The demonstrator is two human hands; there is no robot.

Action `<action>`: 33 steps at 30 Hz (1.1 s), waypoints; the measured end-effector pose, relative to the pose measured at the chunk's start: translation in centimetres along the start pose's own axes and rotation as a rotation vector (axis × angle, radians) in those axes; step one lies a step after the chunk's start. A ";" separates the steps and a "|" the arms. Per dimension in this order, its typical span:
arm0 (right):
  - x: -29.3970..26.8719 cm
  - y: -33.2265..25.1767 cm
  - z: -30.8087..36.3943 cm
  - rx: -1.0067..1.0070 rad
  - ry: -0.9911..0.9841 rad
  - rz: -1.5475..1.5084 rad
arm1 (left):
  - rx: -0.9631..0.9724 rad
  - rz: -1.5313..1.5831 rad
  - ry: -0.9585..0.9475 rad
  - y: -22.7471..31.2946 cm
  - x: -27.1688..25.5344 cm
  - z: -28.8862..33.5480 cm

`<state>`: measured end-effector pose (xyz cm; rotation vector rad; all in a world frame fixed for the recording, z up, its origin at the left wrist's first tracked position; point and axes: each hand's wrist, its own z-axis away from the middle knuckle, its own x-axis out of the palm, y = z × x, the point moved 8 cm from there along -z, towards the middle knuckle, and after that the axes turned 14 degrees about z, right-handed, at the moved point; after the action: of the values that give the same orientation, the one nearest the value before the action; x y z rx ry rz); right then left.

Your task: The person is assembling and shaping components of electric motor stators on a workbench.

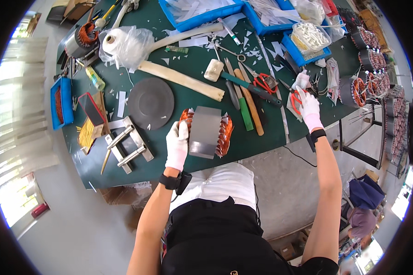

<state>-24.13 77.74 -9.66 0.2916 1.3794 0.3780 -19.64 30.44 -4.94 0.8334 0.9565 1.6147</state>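
Observation:
A grey motor stator (205, 132) with orange-copper windings bulging from both ends stands at the table's near edge. My gloved left hand (176, 143) is closed on its left end, by the copper coil. Farther right, my gloved right hand (310, 109) has its fingers around the red handles of a pair of scissors (295, 105). Beneath them lies a pale scrap, and a white bundle (302, 79) sits just beyond the fingertips. Part of the scissors is hidden by the hand.
A round dark plate (151, 103) and a metal two-bar stand (129, 145) lie left of the stator. Beyond it are a mallet (214, 70), other red-handled scissors (264, 82) and a green-handled tool (245, 114). Blue bins (204, 19) line the back; more stators (353, 90) stand right.

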 end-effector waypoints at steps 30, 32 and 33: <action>-16.1 -22.9 15.4 -0.064 -0.878 -2.410 | -0.051 0.034 0.037 1.2 2.2 -2.2; -16.0 -22.7 14.9 -0.099 -0.921 -2.380 | -0.013 -0.099 0.042 1.8 2.5 -3.0; -16.1 -22.3 14.8 -0.047 -0.855 -2.361 | 0.032 -0.185 0.036 1.8 2.3 -3.5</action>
<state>-9.95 51.02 -1.99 -1.1148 0.1625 -1.4996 -24.02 31.84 -4.75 0.7170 1.0559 1.4625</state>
